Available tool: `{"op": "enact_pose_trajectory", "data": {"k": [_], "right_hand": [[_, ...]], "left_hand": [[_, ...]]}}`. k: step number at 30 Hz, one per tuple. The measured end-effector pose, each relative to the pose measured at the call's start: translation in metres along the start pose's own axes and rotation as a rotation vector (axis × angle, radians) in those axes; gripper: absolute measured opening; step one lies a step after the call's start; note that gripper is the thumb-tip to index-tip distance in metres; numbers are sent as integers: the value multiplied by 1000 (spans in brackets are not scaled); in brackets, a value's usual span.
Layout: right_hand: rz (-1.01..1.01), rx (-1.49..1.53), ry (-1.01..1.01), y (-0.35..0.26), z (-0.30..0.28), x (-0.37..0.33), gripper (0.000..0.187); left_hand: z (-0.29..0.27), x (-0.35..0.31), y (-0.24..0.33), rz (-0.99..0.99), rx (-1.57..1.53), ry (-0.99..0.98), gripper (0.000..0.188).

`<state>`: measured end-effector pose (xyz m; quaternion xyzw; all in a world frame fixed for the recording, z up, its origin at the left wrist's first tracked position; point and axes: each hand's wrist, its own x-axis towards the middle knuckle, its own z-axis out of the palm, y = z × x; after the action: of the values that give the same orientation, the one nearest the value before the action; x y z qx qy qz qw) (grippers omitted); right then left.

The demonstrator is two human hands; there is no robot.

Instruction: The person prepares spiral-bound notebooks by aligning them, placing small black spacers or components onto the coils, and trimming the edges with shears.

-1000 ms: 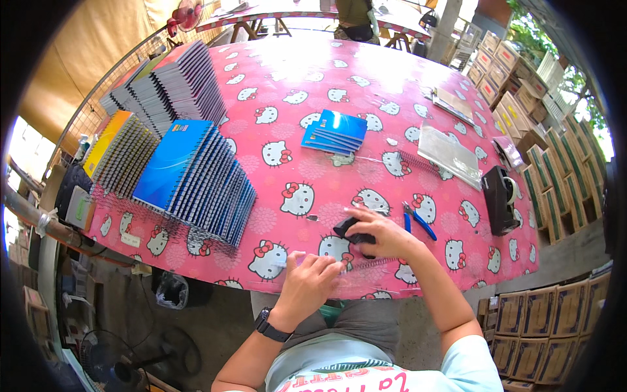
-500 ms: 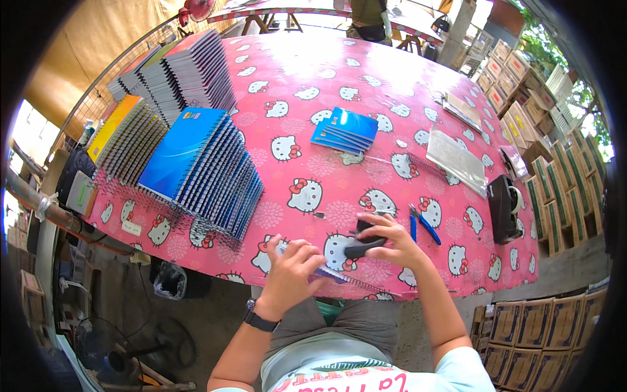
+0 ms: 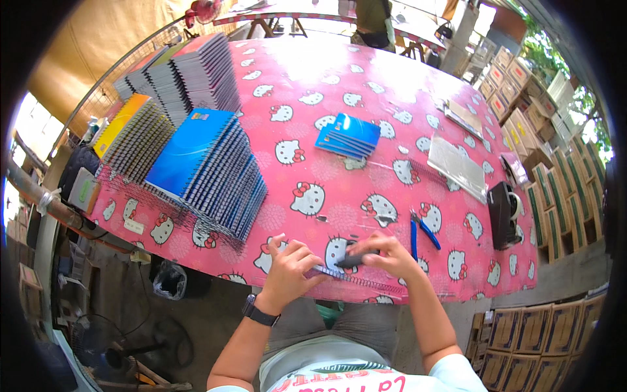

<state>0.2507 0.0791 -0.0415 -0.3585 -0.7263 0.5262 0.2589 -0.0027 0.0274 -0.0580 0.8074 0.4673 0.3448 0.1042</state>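
At the near table edge, my left hand [image 3: 290, 269] is closed on a thin spiral notebook [image 3: 320, 268], seen nearly edge-on and mostly hidden by the fingers. A spiral coil [image 3: 375, 283] trails from it to the right along the table edge. My right hand [image 3: 386, 256] curls over a small black object [image 3: 353, 260], rounded in shape, close to the notebook's right end. Its exact kind is unclear. Blue-handled pliers [image 3: 423, 234] lie beyond my right hand, with their handles spread.
Tall stacks of blue [image 3: 196, 153] and yellow notebooks [image 3: 124, 127] fill the left side. Several small blue notebooks [image 3: 349, 136] lie mid-table. A clear plastic packet [image 3: 457, 168] and a black tape dispenser [image 3: 503, 215] are at right. Cartons [image 3: 513, 326] stand below right.
My right hand has moved slightly down and left with the black object, turning it lower toward the notebook. My left hand keeps its hold. The view has shifted a little.
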Motion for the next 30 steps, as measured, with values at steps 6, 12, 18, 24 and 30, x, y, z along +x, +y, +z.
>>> {"op": "enact_pose_trajectory", "data": {"k": [6,12,18,24,30], "right_hand": [[-33,-79,20,-3,3,6,37],[-8,-299,7,-13,15,20,37],[-101,-76,-73,-22,11,27,41],[-247,171,-152,-26,10,28,44],[-52,-358,163,2,1,30,40]], "left_hand": [[-5,3,-1,-69,-105,148,81],[32,-28,-33,-396,-815,224,73],[42,-34,-47,-446,-957,72,44],[40,-31,-45,-387,-937,103,40],[36,-28,-43,-423,-876,15,46]]}}
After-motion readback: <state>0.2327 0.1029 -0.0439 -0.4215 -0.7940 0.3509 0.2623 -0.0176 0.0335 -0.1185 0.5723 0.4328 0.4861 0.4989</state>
